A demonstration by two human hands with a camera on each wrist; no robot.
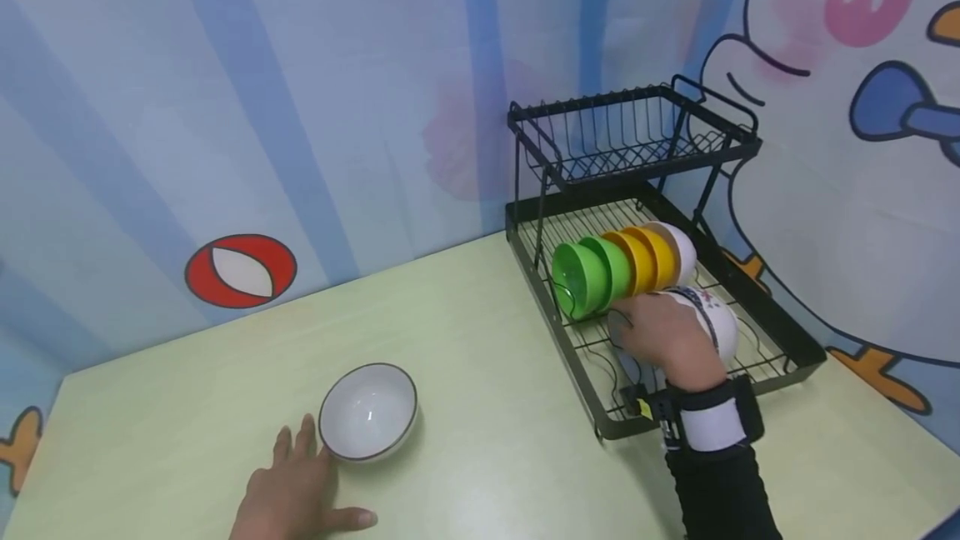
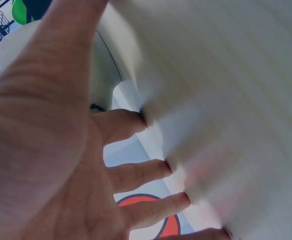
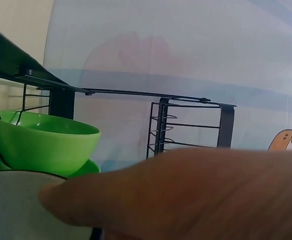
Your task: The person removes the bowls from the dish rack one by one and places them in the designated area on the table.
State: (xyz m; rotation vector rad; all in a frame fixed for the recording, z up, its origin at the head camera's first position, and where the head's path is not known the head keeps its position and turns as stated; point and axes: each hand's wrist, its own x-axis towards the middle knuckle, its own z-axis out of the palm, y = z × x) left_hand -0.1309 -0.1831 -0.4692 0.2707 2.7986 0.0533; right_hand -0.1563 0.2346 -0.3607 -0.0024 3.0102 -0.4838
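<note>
left hand (image 1: 288, 486) spread; right hand (image 1: 663, 333) grips patterned bowl (image 1: 723, 327); rack (image 1: 780, 323) holds green bowls (image 1: 592, 277), yellow bowls (image 1: 660, 258)

One bowl (image 1: 367, 411) sits on the table (image 1: 480, 340), right of the left hand's (image 1: 288, 486) fingers. A bowl row (image 1: 636, 261) lies in the rack (image 1: 757, 294), behind the right hand's (image 1: 667, 336) fingers.

There are two green bowls (image 1: 591, 277), two yellow bowls (image 1: 660, 255), three white bowls (image 1: 367, 413), one rack (image 1: 750, 297).

Cannot read any text, label, brand, number or sign on, beside or behind the dish rack (image 1: 652, 171).
</note>
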